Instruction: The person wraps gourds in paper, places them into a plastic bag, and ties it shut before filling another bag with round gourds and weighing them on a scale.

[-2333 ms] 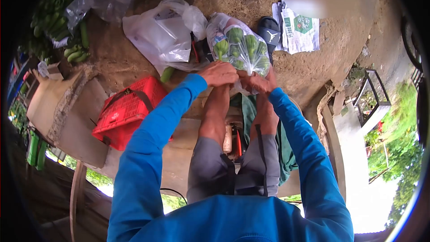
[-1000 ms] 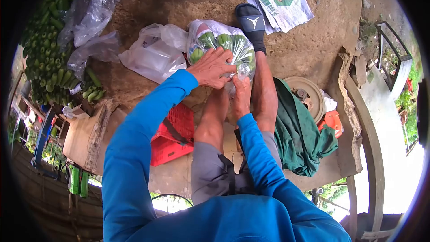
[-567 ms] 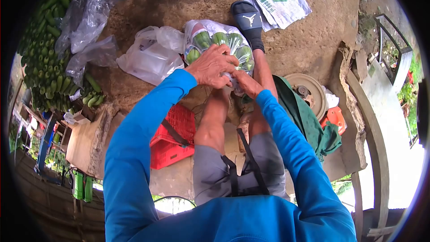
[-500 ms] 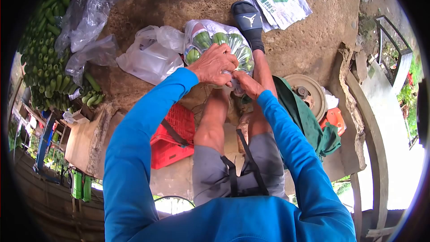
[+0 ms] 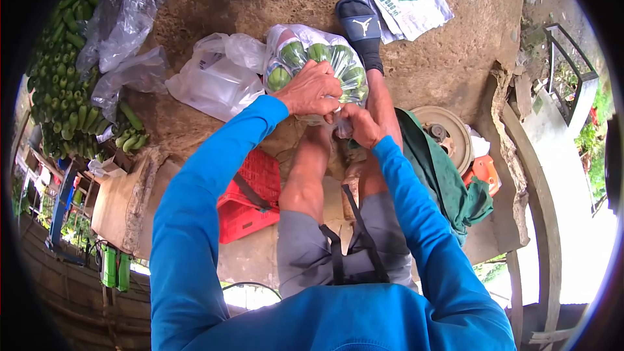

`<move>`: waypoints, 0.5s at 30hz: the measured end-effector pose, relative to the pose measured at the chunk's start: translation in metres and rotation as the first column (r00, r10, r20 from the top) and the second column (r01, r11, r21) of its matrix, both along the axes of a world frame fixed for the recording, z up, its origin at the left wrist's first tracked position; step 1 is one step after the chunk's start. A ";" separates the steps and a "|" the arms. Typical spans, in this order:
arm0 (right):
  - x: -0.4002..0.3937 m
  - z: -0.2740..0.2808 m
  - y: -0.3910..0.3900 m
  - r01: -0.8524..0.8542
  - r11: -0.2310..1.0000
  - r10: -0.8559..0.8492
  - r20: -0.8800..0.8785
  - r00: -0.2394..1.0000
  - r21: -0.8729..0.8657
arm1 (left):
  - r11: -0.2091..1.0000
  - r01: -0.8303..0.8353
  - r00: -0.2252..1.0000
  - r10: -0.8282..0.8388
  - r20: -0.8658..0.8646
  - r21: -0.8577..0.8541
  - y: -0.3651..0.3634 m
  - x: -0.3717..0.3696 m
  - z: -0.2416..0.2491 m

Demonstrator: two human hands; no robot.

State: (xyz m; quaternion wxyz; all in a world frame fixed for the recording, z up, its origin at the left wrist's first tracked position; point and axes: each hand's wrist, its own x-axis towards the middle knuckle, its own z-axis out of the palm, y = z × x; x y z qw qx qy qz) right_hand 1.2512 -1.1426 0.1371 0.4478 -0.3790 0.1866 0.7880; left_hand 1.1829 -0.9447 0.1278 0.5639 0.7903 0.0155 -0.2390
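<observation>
A clear plastic bag (image 5: 353,78) packed with green fruit lies between my feet, its gathered mouth toward me. My left hand (image 5: 311,90) reaches over the near edge of the bag, fingers bent and closed on the plastic. Beside it, my right hand (image 5: 361,125) pinches the gathered neck of the same bag. The two hands nearly meet, and their fingertips are partly hidden. Left of the filled bag, touching it, lies a whitish plastic bag (image 5: 218,81).
Bunches of green bananas (image 5: 65,104) and loose clear plastic (image 5: 127,23) lie at left. Newspapers (image 5: 406,0) are beyond my sandaled foot (image 5: 359,23). A red crate (image 5: 250,198) sits near my leg; green cloth (image 5: 442,179) and a round scale-like disc (image 5: 445,136) are at right.
My hands have shifted slightly at the bag's neck; the right one sits a little higher with its fingers more curled. The whole view has moved slightly.
</observation>
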 end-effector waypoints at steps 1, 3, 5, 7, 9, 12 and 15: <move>-0.002 0.001 -0.001 -0.004 1.000 0.004 0.000 1.000 0.001 | 1.000 -0.004 1.000 0.004 0.000 0.001 -0.001 0.000 0.000; -0.010 0.008 0.001 -0.165 0.985 0.172 0.418 0.892 -0.053 | 1.000 0.027 1.000 -0.028 0.006 0.015 -0.001 0.002 0.002; -0.020 0.020 0.010 -0.194 0.957 0.284 0.573 0.768 -0.213 | 0.997 0.054 0.999 -0.053 -0.013 0.054 -0.002 0.005 0.004; -0.021 0.032 0.021 -0.128 0.903 0.408 0.724 0.556 -0.410 | 0.993 0.081 0.996 -0.079 -0.031 0.090 -0.002 0.008 0.005; -0.028 0.036 0.025 -0.005 0.915 0.352 0.794 0.495 -0.403 | 0.986 0.121 0.992 -0.115 -0.055 0.118 -0.001 0.010 0.006; -0.037 0.034 0.028 0.132 0.937 0.253 0.890 0.379 -0.323 | 0.987 0.122 0.990 -0.114 -0.082 0.109 -0.003 0.010 0.006; -0.037 0.032 0.027 0.141 0.959 0.193 0.929 0.316 -0.248 | 0.996 0.063 0.998 -0.061 -0.028 0.069 0.001 0.007 0.003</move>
